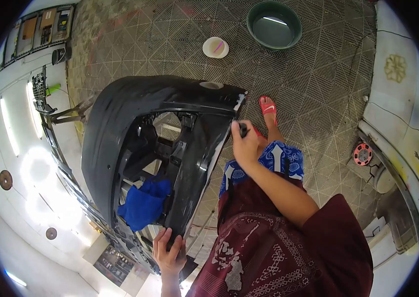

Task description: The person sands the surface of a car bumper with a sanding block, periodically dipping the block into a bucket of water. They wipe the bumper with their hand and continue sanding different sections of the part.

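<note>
A black car bumper cover (115,106) stretches in front of me, with whitish patches along its near edge. My right hand (246,146) is closed round a small black object (243,129) at the bumper's near corner; its exact kind I cannot tell. Lower in the view, my left hand (170,250) grips the other end of the bumper's near edge, fingers laid over the top and thumb to the side. Between the hands, a bright blue cloth (145,204) hangs in the bumper's large opening, close to my left hand.
On the patterned floor (170,57) beyond the bumper stand a green basin (275,43) and a white bowl (210,51) with a pink strip inside. A red-and-black reel (363,154) lies at the right by a pale panel (397,74). Shelving (41,29) lines the far left.
</note>
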### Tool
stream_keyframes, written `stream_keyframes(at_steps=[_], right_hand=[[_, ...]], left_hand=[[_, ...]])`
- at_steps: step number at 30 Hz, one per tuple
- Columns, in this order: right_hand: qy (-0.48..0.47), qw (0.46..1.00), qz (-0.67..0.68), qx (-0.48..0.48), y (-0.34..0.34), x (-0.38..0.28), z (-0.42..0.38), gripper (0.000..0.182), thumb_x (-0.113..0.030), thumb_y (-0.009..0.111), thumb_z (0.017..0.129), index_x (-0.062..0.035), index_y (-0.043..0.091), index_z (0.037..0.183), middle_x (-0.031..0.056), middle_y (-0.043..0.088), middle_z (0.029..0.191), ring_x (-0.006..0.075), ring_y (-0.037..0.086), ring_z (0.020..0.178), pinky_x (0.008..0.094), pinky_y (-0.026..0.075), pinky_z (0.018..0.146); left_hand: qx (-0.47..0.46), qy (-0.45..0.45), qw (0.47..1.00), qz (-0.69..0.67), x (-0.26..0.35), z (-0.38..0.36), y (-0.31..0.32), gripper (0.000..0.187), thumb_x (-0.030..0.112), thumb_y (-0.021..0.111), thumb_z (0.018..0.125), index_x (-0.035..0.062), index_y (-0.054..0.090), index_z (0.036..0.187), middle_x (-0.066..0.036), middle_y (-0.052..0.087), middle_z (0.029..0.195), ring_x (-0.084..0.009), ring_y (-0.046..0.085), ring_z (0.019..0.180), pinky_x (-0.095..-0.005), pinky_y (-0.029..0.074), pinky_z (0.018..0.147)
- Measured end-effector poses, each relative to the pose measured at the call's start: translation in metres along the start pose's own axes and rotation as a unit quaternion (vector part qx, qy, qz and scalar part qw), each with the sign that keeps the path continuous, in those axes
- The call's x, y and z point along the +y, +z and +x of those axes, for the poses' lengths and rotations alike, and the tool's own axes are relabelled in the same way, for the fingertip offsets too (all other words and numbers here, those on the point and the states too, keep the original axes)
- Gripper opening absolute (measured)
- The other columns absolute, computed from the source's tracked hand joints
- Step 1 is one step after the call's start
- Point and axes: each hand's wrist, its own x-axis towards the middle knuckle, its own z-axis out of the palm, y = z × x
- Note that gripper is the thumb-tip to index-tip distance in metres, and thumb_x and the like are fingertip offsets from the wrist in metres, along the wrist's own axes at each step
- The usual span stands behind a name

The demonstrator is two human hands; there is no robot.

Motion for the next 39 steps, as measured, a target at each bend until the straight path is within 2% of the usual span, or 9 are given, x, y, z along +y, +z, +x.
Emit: stream_keyframes(at_steps=[5,9,16,22,26,29,34,36,39], right_hand=[[-0.059,0.998,0.005,-0.006,0.003,-0.006,-0.016,0.028,-0.029,0.07,0.107,-0.0021,0.065,0.102,-0.0017,0.055,0.079,0.0089,0.049,0.074,0.0276,0.043,0.069],[-0.012,1.0,0.009,0.014,0.008,0.006,-0.003,0.029,-0.03,0.07,0.107,-0.002,0.064,0.102,-0.0007,0.055,0.08,0.0098,0.05,0.075,0.0284,0.044,0.069],[-0.04,0.999,-0.024,0.02,0.009,0.006,-0.004,0.028,-0.028,0.074,0.103,-0.0021,0.064,0.099,0.0143,0.069,0.081,0.0265,0.067,0.073,0.0409,0.051,0.069],[-0.401,0.896,-0.133,-0.137,-0.047,-0.029,-0.064,0.014,-0.02,0.073,0.101,-0.0076,0.066,0.099,0.0106,0.068,0.086,0.0253,0.065,0.075,0.0378,0.049,0.068],[-0.203,0.957,-0.12,-0.171,-0.106,-0.023,-0.013,0.021,-0.021,0.074,0.1,-0.0037,0.067,0.11,0.0125,0.072,0.1,0.0262,0.069,0.091,0.0362,0.053,0.083],[-0.227,0.954,-0.187,-0.066,-0.145,-0.035,0.008,0.03,-0.023,0.074,0.1,-0.0019,0.064,0.119,0.0147,0.071,0.107,0.0267,0.07,0.097,0.0371,0.054,0.089],[-0.306,0.904,-0.294,-0.052,-0.192,-0.036,0.002,0.04,-0.022,0.076,0.099,-0.0011,0.06,0.128,0.0167,0.069,0.118,0.025,0.07,0.098,0.0376,0.057,0.087],[-0.101,0.971,-0.156,-0.153,-0.193,-0.054,-0.043,0.04,-0.016,0.077,0.097,0.0003,0.059,0.129,0.0144,0.07,0.117,0.0212,0.07,0.098,0.034,0.062,0.079],[-0.063,0.963,-0.084,-0.25,-0.206,-0.065,-0.094,0.042,-0.009,0.078,0.096,0.0016,0.057,0.13,0.0117,0.068,0.115,0.0173,0.07,0.098,0.0309,0.066,0.073]], left_hand=[[0.004,-0.004,1.0,0.013,0.001,0.003,0.004,0.03,0.002,0.085,0.073,0.0074,0.077,0.101,-0.021,0.071,0.121,-0.0451,0.07,0.111,-0.0519,0.058,0.093],[0.018,0.01,1.0,0.006,-0.001,0.001,0.007,0.032,0.002,0.086,0.072,0.0077,0.077,0.103,-0.02,0.072,0.12,-0.0448,0.071,0.111,-0.051,0.059,0.09],[0.035,-0.009,0.999,0.04,-0.002,-0.003,0.008,0.031,0.01,0.088,0.075,0.0151,0.078,0.103,-0.012,0.072,0.127,-0.039,0.07,0.116,-0.0482,0.062,0.088],[0.047,0.003,0.999,0.011,0.001,-0.006,-0.013,0.025,0.013,0.084,0.078,0.0132,0.076,0.102,-0.008,0.072,0.12,-0.0335,0.07,0.116,-0.0453,0.061,0.088],[0.192,0.029,0.981,-0.002,0.026,-0.029,-0.018,0.027,0.011,0.083,0.075,0.0098,0.074,0.1,-0.007,0.073,0.109,-0.0305,0.07,0.104,-0.0435,0.058,0.083],[0.27,0.056,0.955,-0.109,0.055,-0.059,0.003,0.03,0.008,0.082,0.071,0.0066,0.074,0.099,-0.005,0.072,0.096,-0.0274,0.068,0.087,-0.0402,0.052,0.075],[0.292,-0.005,0.94,-0.178,0.086,-0.122,0.081,0.033,0.006,0.082,0.068,0.0087,0.074,0.099,-0.004,0.07,0.091,-0.0265,0.067,0.083,-0.0404,0.05,0.072],[0.328,-0.06,0.917,-0.219,0.106,-0.134,0.109,0.019,0.002,0.083,0.079,0.0067,0.073,0.094,-0.008,0.069,0.084,-0.0302,0.065,0.076,-0.042,0.05,0.066],[0.342,-0.107,0.89,-0.283,0.133,-0.128,0.158,0.019,0.008,0.084,0.083,0.0065,0.073,0.098,-0.01,0.069,0.084,-0.0315,0.065,0.075,-0.0417,0.05,0.065]])
